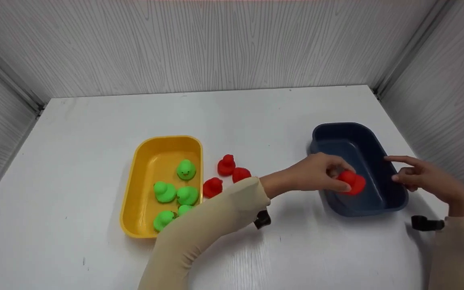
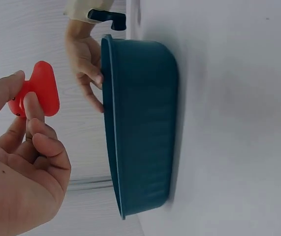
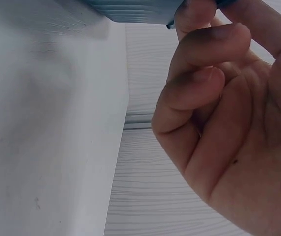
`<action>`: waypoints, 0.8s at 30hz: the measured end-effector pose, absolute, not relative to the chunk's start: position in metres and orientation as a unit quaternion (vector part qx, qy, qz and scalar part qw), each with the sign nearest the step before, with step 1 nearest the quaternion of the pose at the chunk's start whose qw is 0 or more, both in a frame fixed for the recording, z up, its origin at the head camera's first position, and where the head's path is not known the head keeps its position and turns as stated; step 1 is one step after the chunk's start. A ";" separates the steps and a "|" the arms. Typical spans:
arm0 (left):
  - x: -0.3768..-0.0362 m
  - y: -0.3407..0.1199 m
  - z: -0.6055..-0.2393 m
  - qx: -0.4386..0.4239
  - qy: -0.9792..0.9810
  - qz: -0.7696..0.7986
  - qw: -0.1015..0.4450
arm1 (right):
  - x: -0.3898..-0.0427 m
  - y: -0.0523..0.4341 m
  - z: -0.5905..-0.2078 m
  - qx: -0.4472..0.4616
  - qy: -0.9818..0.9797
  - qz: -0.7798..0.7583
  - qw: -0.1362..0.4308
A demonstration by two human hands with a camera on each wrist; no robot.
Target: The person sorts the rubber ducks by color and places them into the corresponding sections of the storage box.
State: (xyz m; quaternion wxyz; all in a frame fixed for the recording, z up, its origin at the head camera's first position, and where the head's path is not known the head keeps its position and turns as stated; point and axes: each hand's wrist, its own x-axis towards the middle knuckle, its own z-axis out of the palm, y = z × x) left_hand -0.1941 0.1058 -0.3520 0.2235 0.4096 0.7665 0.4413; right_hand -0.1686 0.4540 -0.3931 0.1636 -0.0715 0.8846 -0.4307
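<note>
My left hand pinches a red rubber duck between thumb and fingers, holding it above the dark blue plastic bin. In the left wrist view the duck hangs in the air beside the bin's rim, apart from it. At the bin's right side, my right hand grips the rim with thumb and index finger. Its other fingers are curled, as the right wrist view shows. Three more red ducks are on the table, partly close to my left sleeve.
A yellow bin stands left of the red ducks with several green ducks inside, some partly hidden by my left sleeve. The white table is enclosed by wood-grain panels at the back and sides.
</note>
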 end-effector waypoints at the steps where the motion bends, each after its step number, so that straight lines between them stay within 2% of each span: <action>1: -0.194 0.109 -0.351 0.406 0.768 0.443 0.220 | -0.168 0.454 -0.393 -0.070 0.885 -0.431 0.165; 14: -0.193 0.149 -0.355 0.378 0.776 0.454 0.220 | -0.167 0.455 -0.394 -0.066 0.878 -0.441 0.174; 24: -0.194 0.155 -0.374 0.334 0.782 0.476 0.227 | -0.169 0.454 -0.395 -0.065 0.883 -0.432 0.171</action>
